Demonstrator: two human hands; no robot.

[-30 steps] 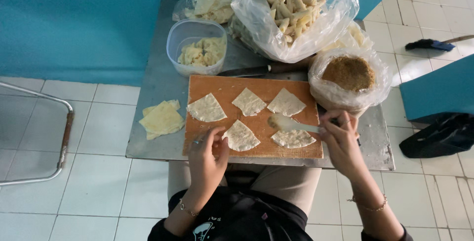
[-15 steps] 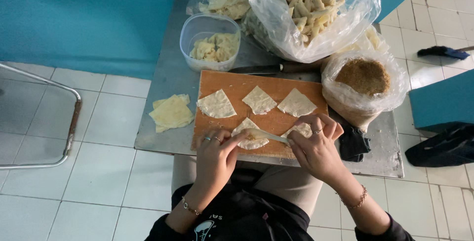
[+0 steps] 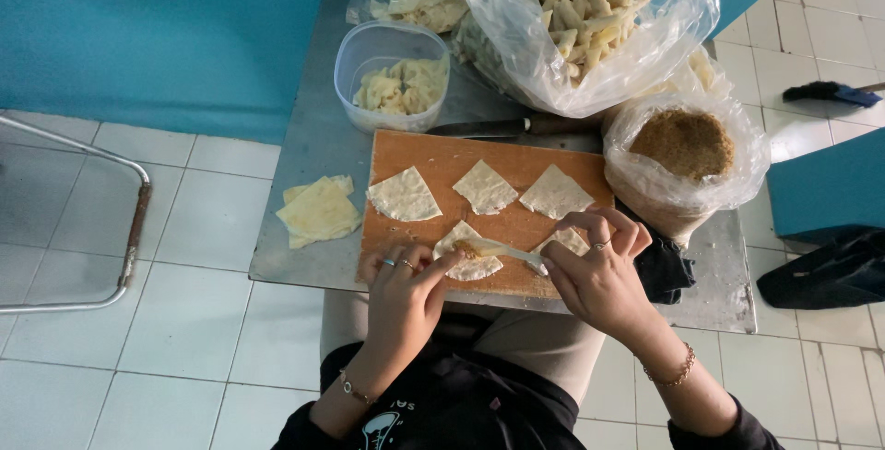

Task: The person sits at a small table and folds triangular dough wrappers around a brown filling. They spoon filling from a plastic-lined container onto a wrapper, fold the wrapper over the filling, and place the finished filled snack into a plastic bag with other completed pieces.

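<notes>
1. One view only was supplied: a head-worn camera looking steeply down over the wearer's lap and forearms.
2. It faced forward and downward onto a small metal table (image 3: 313, 159) set against a blue wall (image 3: 138, 35), with tiled floor (image 3: 184, 321) seen on both sides.
3. The range was close: the wooden cutting board (image 3: 433, 150) sat mid-frame, and both hands entered from the bottom edge.
4. The table's far end was cropped at the top edge.
5. No second view existed, so no overlap was recorded.
</notes>
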